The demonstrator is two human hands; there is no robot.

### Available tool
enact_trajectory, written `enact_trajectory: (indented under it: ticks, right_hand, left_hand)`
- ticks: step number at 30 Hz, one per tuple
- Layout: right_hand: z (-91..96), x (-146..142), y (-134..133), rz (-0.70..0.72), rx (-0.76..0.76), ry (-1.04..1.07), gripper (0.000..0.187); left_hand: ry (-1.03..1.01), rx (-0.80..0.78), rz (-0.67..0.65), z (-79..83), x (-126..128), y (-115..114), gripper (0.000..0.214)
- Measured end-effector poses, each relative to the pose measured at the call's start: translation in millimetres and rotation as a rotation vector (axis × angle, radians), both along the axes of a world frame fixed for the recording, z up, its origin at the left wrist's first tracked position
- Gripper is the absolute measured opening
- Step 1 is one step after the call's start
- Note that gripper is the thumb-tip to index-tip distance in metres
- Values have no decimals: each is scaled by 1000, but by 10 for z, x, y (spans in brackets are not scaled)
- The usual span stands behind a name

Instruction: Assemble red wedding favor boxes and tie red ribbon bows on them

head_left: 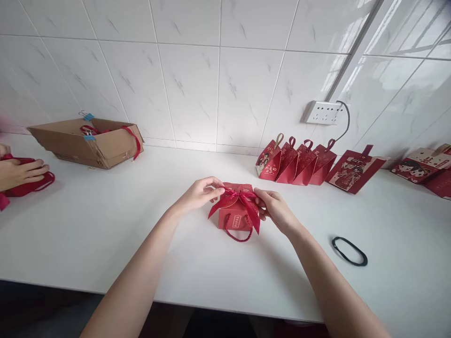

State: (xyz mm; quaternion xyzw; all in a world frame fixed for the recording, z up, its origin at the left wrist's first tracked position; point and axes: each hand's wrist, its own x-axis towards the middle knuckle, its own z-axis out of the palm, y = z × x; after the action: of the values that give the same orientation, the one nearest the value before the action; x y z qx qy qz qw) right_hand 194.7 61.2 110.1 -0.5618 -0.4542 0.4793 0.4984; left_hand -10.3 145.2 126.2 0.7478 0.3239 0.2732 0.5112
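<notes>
A small red gift box (225, 219) stands on the white table in front of me, with a red rope handle (239, 240) hanging down its near side. Across its top runs a red satin ribbon (252, 213) tied in a bow, its two tails spread left and right. My left hand (204, 193) pinches the bow's left loop between thumb and fingers. On the other side, my right hand (275, 206) has its fingers closed on the right loop. Both hands are at the box's upper edges.
An open cardboard box (81, 148) with red ribbon stands back left. Beyond my left arm, another person's hand (26, 171) rests on a red item. Several red gift boxes (296, 162) line the back right, below a power strip (324, 113). A black loop (349, 251) lies at right.
</notes>
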Motion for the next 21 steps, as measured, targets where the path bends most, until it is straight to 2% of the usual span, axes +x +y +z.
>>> enact_trajectory:
  ticks: [4, 8, 13, 16, 21]
  right_hand:
    - [-15, 10, -10, 4, -3, 36, 43]
    - [-53, 25, 9, 9, -15, 90, 42]
    - [-103, 63, 67, 14, -20, 266, 45]
    - [-135, 63, 94, 16, 0, 354, 46]
    - [-204, 10, 136, -55, 61, 358, 47]
  left_hand:
    - [-127, -208, -17, -19, 31, -8, 38]
    - [-189, -357, 25, -51, 48, 8, 22]
    - [-322, -583, 20, -96, 68, 46, 17]
    - [-413, -673, 83, -121, 96, 62, 13]
    - [-471, -734, 146, -168, 153, 83, 15]
